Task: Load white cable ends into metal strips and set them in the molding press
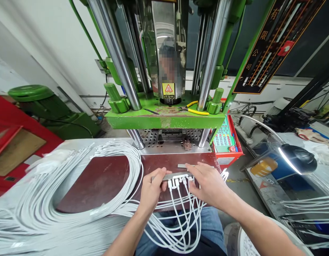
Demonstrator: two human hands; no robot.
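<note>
My left hand (151, 188) pinches the left end of a flat metal bar (168, 176) between thumb and fingers. White moulded plastic pieces (175, 182) sit along the bar, joined to several white cables (177, 213) that loop down over my lap. At the bar's right end, my right hand (211, 183) has its thumb and fingers closed around the white cable ends; its fingers partly hide them. Just behind lies another thin metal strip (182, 165) on the dark red board, partly covered by my right fingers.
A green press (164, 122) with steel columns stands ahead, yellow-handled pliers (198, 111) on its plate. A large bundle of white cables (100, 209) curves across the left. At right are a control panel (223, 137), a lamp (298, 158) and a white bucket (240, 236).
</note>
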